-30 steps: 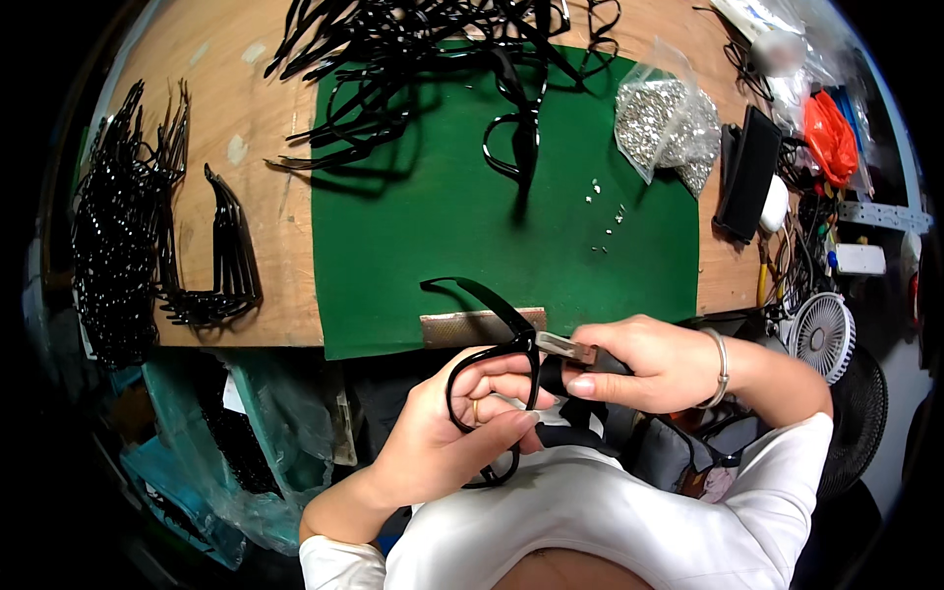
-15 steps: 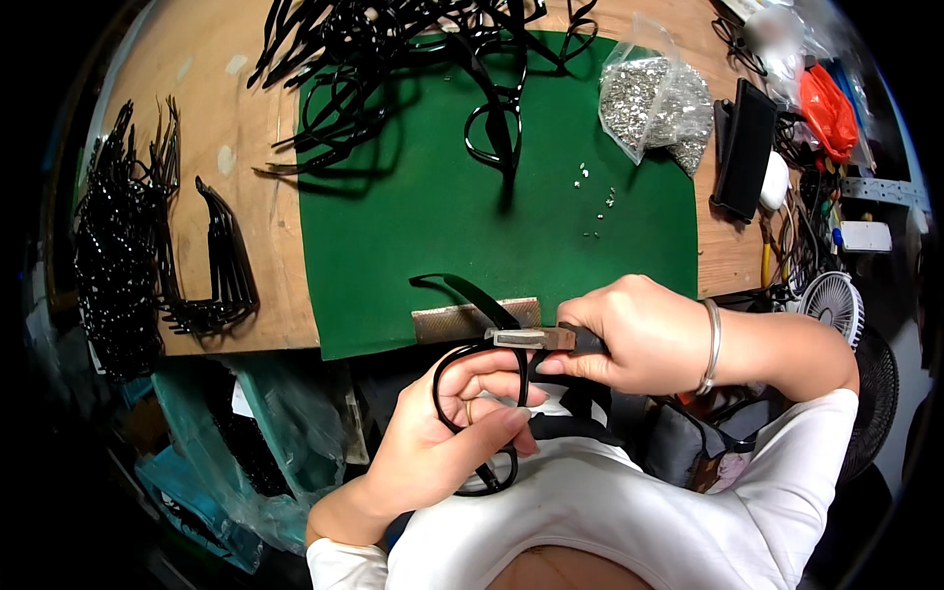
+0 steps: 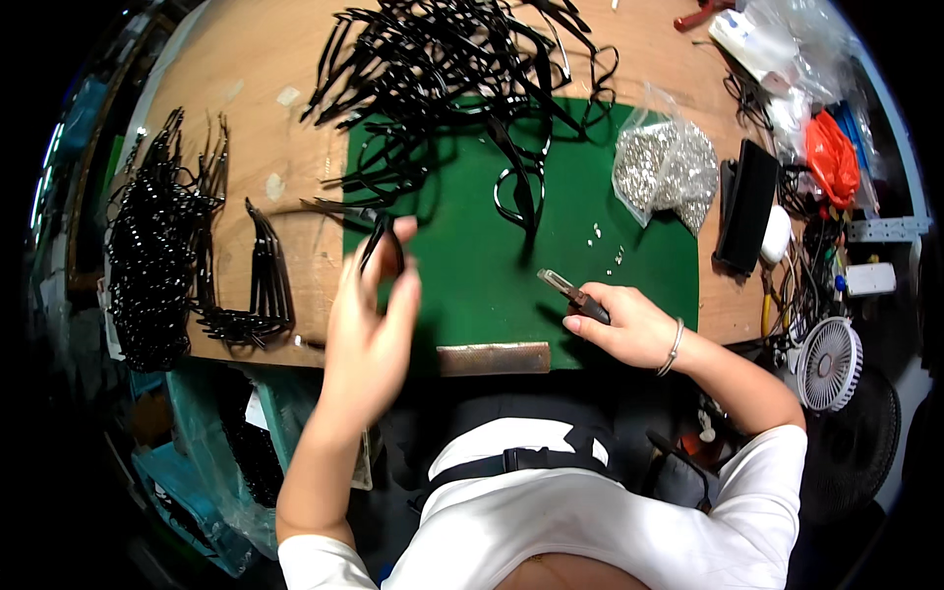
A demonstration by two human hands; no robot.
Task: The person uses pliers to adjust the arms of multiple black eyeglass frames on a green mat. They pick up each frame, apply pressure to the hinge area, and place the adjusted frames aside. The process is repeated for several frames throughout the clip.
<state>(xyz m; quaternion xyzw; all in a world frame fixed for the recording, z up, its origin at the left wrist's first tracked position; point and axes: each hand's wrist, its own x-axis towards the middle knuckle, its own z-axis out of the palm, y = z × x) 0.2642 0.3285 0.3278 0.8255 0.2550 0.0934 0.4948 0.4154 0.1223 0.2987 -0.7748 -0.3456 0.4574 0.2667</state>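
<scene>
My left hand point(image 3: 369, 320), blurred by motion, is over the left edge of the green mat point(image 3: 462, 285). Its fingers close around a black eyeglass frame point(image 3: 384, 246), partly hidden by them. My right hand point(image 3: 624, 320) grips a pair of pliers point(image 3: 575, 295) by the dark handles, above the mat's right side, with the metal jaws pointing up and left. Nothing is visible between the jaws. Beyond both hands, a tangled heap of black eyeglass frames point(image 3: 423, 64) spreads over the far part of the mat, and one frame point(image 3: 521, 187) stands out at its near side.
A clear bag of small silver metal parts point(image 3: 664, 167) lies at right, with several loose pieces point(image 3: 618, 258) nearby. A metal strip point(image 3: 494, 359) lines the near edge. Black glasses parts point(image 3: 147, 256) are stacked at left. A phone point(image 3: 745, 206) and a small fan point(image 3: 829, 364) are at right.
My hands have separated. The left carried the eyeglass frame away from the metal strip, up and left toward the heap; the right moved the pliers off the frame and forward over the mat.
</scene>
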